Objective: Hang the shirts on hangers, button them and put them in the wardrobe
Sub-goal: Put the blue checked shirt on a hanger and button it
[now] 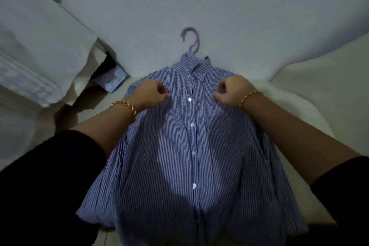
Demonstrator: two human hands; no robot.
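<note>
Though the room is dim, a pool of light falls across the front of the blue striped shirt, which lies face up on a soft cream cover. Its hem is nearest the person and spills off the near edge. Two forearms come out of black sleeves on either side of it. The white buttons look fastened in a line up the middle.

Higher up, the left hand and right hand rest on the chest of the shirt, one on each side of the placket. Each wrist wears a gold bracelet. The fingers of both hands are curled in with the thumbs touching the cloth, but I cannot tell whether they pinch it.

Beyond the hands is the collar. The hook of a purple hanger sticks out of it onto a white sheet. So the shirt's long axis runs straight away from the person, neck and hook at the far end.

Off to the left lies another striped cloth, with white folded bedding behind it.
</note>
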